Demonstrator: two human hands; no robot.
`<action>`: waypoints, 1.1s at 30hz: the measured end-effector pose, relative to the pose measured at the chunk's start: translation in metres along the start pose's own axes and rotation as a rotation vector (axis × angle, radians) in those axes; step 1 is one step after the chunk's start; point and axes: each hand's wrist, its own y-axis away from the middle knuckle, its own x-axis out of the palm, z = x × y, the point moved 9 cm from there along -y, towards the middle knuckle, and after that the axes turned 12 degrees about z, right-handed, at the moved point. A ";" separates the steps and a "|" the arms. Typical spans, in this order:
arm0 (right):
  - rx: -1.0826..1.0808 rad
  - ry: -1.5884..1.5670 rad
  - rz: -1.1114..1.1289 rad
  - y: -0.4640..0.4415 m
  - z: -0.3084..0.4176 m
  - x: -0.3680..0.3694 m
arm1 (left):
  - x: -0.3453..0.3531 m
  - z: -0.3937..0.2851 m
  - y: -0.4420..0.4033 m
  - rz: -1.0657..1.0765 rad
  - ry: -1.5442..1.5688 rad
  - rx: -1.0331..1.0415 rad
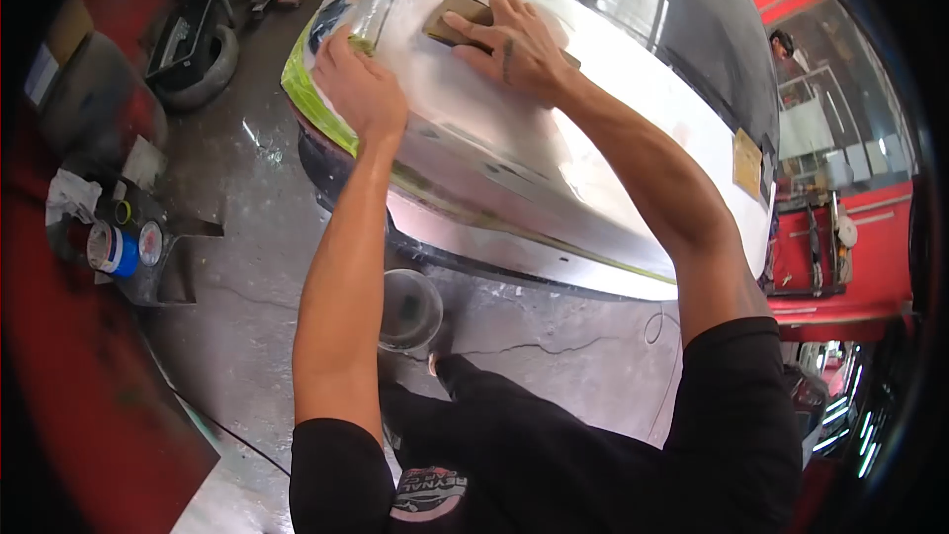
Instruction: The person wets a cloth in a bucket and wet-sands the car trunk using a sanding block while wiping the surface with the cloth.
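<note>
Currently the right hand (pixel 509 47), fingers spread, holds a flat brown block (pixel 451 16) against the white car panel (pixel 618 64); the left hand (pixel 362 89), loosely open, palm hidden, rests at the panel's edge beside green tape (pixel 314 104).

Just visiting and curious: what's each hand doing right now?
Left hand: open, laid against the corner of the curved white car panel, holding nothing visible.
Right hand: gripping a flat brown rectangular block against that panel.

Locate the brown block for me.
In the head view, the brown block lies under the person's right hand, on the white panel, near the picture's top centre.
</note>
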 end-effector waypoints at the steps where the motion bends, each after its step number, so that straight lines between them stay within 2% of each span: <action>1: 0.023 -0.037 0.037 0.019 0.011 -0.007 | 0.002 -0.002 0.000 -0.001 -0.003 0.012; 3: 0.085 -0.136 0.167 0.059 0.036 -0.018 | 0.002 -0.006 -0.003 0.042 0.005 -0.018; 5: 0.049 -0.177 0.212 0.093 0.029 -0.008 | 0.000 0.004 0.001 0.054 -0.004 -0.055; 8: 0.097 -0.059 0.265 0.035 0.002 -0.002 | 0.006 0.001 0.001 0.049 -0.009 -0.044; 9: 0.089 -0.052 0.089 0.013 -0.006 -0.003 | 0.006 0.004 0.003 0.058 -0.009 -0.051; 11: 0.040 0.025 0.005 0.010 -0.005 -0.006 | 0.000 0.002 -0.001 0.037 -0.008 -0.034; 14: 0.152 -0.177 0.261 0.072 0.038 -0.022 | 0.003 0.003 -0.001 0.029 -0.007 -0.004; 16: -0.001 -0.174 0.221 0.099 0.033 -0.012 | 0.003 0.002 0.001 0.009 -0.021 -0.022; 17: -0.083 -0.152 0.157 0.097 0.031 -0.007 | 0.005 0.004 -0.001 0.014 -0.008 -0.023; 19: 0.027 -0.065 0.167 0.041 0.008 -0.004 | 0.004 0.003 -0.002 0.038 0.020 -0.015; 21: 0.036 0.006 -0.016 -0.016 0.007 -0.015 | -0.005 0.002 0.001 0.024 0.024 -0.039; 26: 0.032 -0.156 0.167 0.078 0.045 -0.017 | -0.001 0.002 0.003 0.036 0.030 -0.011; 29: -0.051 -0.103 0.200 0.042 0.033 -0.007 | 0.004 0.011 -0.009 -0.032 0.030 0.029; 30: 0.059 -0.070 0.246 0.012 0.014 0.006 | 0.004 0.011 -0.006 -0.016 0.029 0.003; 31: 0.006 -0.023 0.034 -0.015 0.012 0.000 | 0.001 0.007 0.001 -0.011 0.030 -0.025; 33: -0.028 0.031 -0.078 -0.032 0.007 0.011 | -0.006 0.001 -0.002 -0.008 0.031 -0.045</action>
